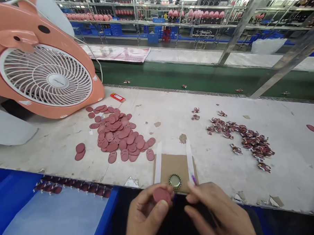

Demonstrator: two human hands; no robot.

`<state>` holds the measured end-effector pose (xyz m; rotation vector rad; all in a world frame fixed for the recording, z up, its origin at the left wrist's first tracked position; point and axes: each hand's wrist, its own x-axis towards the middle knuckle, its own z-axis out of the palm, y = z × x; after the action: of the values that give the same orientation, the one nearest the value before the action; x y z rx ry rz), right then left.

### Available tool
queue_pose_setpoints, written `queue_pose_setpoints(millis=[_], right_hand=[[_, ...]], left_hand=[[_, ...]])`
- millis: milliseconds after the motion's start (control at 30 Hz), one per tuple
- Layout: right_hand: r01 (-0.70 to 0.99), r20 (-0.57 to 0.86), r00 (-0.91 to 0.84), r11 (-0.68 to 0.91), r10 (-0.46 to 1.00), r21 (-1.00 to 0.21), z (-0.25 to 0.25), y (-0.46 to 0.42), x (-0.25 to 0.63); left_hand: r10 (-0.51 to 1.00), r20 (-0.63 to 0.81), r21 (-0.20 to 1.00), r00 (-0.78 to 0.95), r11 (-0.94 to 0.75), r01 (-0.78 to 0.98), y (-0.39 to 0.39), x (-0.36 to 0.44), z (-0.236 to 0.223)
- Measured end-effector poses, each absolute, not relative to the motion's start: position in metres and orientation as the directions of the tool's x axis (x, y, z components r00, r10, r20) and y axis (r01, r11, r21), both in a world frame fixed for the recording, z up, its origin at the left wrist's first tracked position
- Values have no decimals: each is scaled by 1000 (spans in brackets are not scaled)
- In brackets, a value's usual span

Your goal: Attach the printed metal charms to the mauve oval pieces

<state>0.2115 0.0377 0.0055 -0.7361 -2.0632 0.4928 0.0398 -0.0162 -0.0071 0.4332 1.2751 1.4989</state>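
Observation:
My left hand pinches a dark red oval disc between thumb and fingers, just over the table's front edge. To its right, my right hand is closed on a slim purple-tipped tool; most of it is hidden by the fingers, so its kind is unclear. Between and beyond the hands, a crimped bottle cap lies on a cardboard piece taped down with white strips. A heap of similar red discs, some with small holes, lies to the left. Small brown-and-white figure pieces are piled at the right.
An orange fan stands at the left rear beside a small red packet. At the lower left, a blue bin holds rows of assembled pieces. Behind the table runs a green conveyor belt, with slanting metal posts at right.

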Motion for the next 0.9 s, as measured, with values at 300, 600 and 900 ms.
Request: queue_pose_setpoints(millis=[300, 600, 900], right_hand=[[378, 615, -421, 745, 667, -549, -20, 36, 220], [426, 609, -475, 772, 635, -472, -24, 42, 231], [525, 543, -392, 665, 743, -531, -23, 44, 230]], left_hand=[[983, 115, 430, 146, -182, 885, 67, -73, 13], [959, 155, 561, 239, -285, 778, 32, -76, 4], [796, 181, 683, -578, 321, 656, 51, -140, 0]])
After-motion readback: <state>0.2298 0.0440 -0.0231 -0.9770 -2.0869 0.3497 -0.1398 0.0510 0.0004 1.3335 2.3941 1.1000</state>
